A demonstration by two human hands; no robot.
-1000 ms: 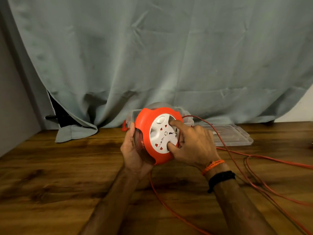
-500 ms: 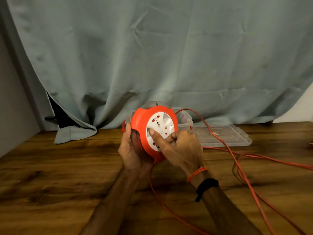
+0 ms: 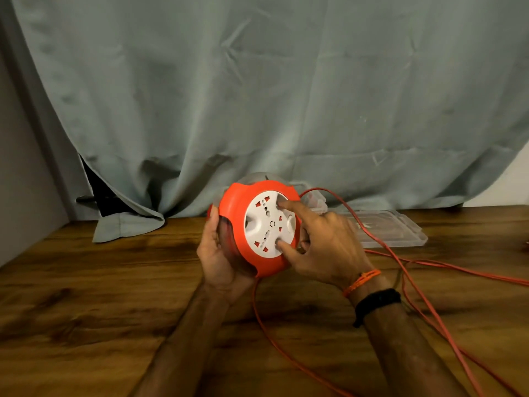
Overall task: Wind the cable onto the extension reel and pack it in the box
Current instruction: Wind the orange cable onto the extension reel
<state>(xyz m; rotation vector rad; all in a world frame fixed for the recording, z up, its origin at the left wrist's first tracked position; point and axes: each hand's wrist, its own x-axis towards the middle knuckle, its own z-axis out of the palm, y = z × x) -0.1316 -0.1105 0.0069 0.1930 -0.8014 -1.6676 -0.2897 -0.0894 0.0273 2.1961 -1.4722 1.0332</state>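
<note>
**Winding under way, much cable still loose**

Since half a second ago the white socket disc (image 3: 267,224) has turned: its oval button now sits at the right edge instead of the upper left, and the right hand (image 3: 323,250) has shifted so that the index finger presses near the disc's top and the thumb near its bottom.

That two-point hold looks chosen to crank the disc like a dial, and so draw cable inward. The left hand (image 3: 220,253) is wrapped around the left side of the orange extension reel (image 3: 237,222), palm under its clear back half, apparently to keep the housing still against the turning. The reel is held above the wooden table (image 3: 86,282), tilted with its face toward the camera.

Orange cable (image 3: 415,293) runs from the reel's far right side, and another strand hangs from its underside. Several loose runs trail over the table to the near right, so the winding seems far from done.

Behind the reel, against the curtain (image 3: 257,96), stands the clear plastic box (image 3: 316,203). Its lid (image 3: 398,233) lies flat to the right, which leaves the box open for packing.
</note>
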